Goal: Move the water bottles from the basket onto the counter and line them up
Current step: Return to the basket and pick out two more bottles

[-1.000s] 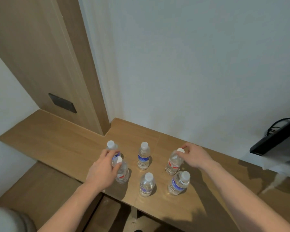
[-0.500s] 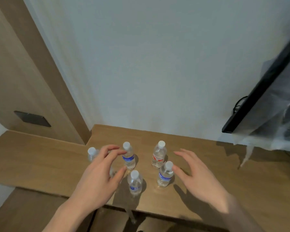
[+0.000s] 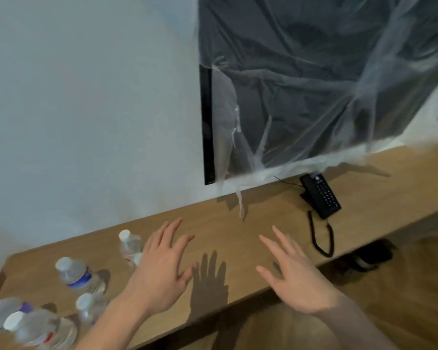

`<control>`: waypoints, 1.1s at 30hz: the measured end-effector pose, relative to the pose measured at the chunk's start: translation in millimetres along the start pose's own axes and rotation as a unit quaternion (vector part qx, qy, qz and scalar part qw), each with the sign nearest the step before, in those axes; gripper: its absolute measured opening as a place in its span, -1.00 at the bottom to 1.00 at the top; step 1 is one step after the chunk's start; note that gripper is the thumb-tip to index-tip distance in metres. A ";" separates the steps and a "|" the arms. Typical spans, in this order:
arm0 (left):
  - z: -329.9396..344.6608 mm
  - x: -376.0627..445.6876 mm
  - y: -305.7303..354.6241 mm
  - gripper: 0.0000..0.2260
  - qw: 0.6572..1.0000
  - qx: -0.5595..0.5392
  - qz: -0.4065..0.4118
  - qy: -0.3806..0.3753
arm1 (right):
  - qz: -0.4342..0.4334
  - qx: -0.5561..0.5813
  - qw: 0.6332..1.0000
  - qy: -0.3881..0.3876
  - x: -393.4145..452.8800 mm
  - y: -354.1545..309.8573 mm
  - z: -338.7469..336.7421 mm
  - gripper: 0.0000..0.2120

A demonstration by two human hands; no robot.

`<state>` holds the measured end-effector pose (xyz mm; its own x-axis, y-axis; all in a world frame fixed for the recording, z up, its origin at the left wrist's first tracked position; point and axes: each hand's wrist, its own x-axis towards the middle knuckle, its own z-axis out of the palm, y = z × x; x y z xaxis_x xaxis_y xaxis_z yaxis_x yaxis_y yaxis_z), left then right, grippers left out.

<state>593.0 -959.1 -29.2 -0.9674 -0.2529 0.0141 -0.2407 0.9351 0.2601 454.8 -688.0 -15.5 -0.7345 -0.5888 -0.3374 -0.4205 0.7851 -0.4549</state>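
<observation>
Several small clear water bottles with white caps stand on the wooden counter at the lower left. One with a red label is nearest the wall, one with a blue label is left of it, another stands at the front edge, and two more are at the frame's corner. My left hand hovers open just right of the bottles, partly hiding the red-label one. My right hand is open over bare counter, holding nothing. No basket is in view.
A black screen wrapped in clear plastic hangs on the white wall above the counter. A black corded phone lies at the counter's back right, its coiled cord trailing toward the front edge. Wooden floor shows below.
The view has swung right, so the bottles shifted to the lower left and the screen and phone came into view. Both hands have let go of the bottles and now hover open.
</observation>
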 end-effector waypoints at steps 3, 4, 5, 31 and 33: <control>15.5 23.7 71.9 -0.39 0.998 0.025 0.047 -0.022 | 0.050 -0.008 0.999 0.021 -36.4 56.1 -21.9 -0.30; 22.6 29.6 95.4 -0.37 0.997 0.030 0.061 -0.028 | 0.067 -0.009 0.997 0.024 -49.1 75.0 -28.2 -0.30; 28.4 33.9 114.8 -0.35 0.996 0.031 0.074 -0.030 | 0.080 -0.013 0.996 0.026 -58.1 91.5 -32.7 -0.30; 183.0 230.0 623.2 -0.31 0.901 0.048 0.403 -0.155 | 0.358 0.034 0.914 0.188 -229.6 499.7 -171.3 -0.26; 188.2 254.5 652.5 -0.32 0.896 0.051 0.405 -0.175 | 0.369 0.033 0.910 0.186 -223.0 525.2 -192.5 -0.25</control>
<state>174.9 -366.5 -37.6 -0.7898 0.5949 -0.1494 0.5622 0.7995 0.2116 295.2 -107.4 -20.5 -0.9386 0.2085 -0.2751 0.2836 0.9200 -0.2705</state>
